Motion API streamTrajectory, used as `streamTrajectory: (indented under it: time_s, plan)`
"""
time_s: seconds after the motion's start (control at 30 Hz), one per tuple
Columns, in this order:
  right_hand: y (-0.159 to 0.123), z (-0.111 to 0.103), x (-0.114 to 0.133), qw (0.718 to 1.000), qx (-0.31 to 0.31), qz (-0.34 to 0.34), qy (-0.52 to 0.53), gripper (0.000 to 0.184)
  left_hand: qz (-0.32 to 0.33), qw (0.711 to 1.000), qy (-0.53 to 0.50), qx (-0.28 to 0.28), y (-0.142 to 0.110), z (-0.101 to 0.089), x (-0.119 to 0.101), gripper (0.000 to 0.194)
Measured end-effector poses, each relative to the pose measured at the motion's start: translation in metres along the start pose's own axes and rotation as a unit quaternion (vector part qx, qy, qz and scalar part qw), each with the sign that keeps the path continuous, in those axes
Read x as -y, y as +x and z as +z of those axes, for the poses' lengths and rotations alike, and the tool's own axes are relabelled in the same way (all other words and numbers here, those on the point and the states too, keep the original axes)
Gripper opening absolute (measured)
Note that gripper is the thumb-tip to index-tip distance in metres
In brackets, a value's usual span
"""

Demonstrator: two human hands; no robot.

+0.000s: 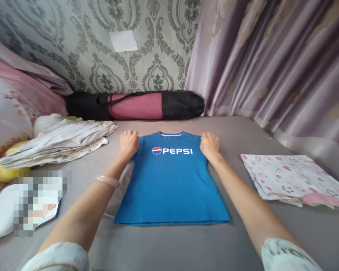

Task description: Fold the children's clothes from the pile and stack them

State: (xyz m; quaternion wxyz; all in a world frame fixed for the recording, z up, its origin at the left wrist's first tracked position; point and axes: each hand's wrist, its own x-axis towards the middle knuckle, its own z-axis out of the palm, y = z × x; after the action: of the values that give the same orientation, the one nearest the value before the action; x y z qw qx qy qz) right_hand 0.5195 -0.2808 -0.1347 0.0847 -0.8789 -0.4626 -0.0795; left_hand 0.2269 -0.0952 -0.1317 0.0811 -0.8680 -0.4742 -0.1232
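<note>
A blue T-shirt (172, 184) with a white PEPSI print lies spread flat, its collar away from me and its hem toward me. My left hand (129, 143) is closed on its left sleeve, just below the shoulder. On the opposite side, my right hand (209, 144) grips the right sleeve in curled fingers. Both sleeves are mostly hidden under the hands. A pale bangle (109, 181) circles my left wrist.
The shirt rests on a grey bed sheet (164, 248). Crumpled light cloths (64, 139) lie at left, near a partly blurred object (5, 210). Folded heart-print fabric (288, 175) lies at right. A pink and black rolled bag (135, 106) sits against the wall, beside purple curtains (243, 56).
</note>
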Motion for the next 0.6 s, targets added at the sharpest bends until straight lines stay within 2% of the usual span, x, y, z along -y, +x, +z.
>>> streamTrajectory:
  time_s: [0.07,0.13,0.27,0.4,0.5,0.6]
  plan:
    - [0.003,0.007,0.025,0.991,0.053,-0.114,0.037,0.047,0.104,0.993,-0.043,0.046,0.01,0.006,-0.025,0.038]
    - [0.008,0.018,0.045,0.98,0.098,-0.164,0.048,0.055,0.169,0.979,-0.08,0.086,0.017,0.018,-0.05,0.043]
    - [0.019,0.038,0.059,0.977,0.146,-0.148,0.051,0.064,0.114,0.98,-0.094,0.133,0.023,0.042,-0.079,0.062]
    - [0.025,0.04,0.056,0.978,0.146,-0.135,0.06,0.064,0.096,0.978,-0.096,0.156,0.025,0.047,-0.08,0.064]
    - [0.024,0.03,0.047,0.968,0.183,-0.14,0.097,0.065,0.101,0.971,-0.1,0.191,0.021,0.036,-0.07,0.067]
    - [0.014,0.019,0.024,0.971,0.167,-0.129,0.112,0.068,0.1,0.973,-0.088,0.186,0.004,0.024,-0.051,0.07]
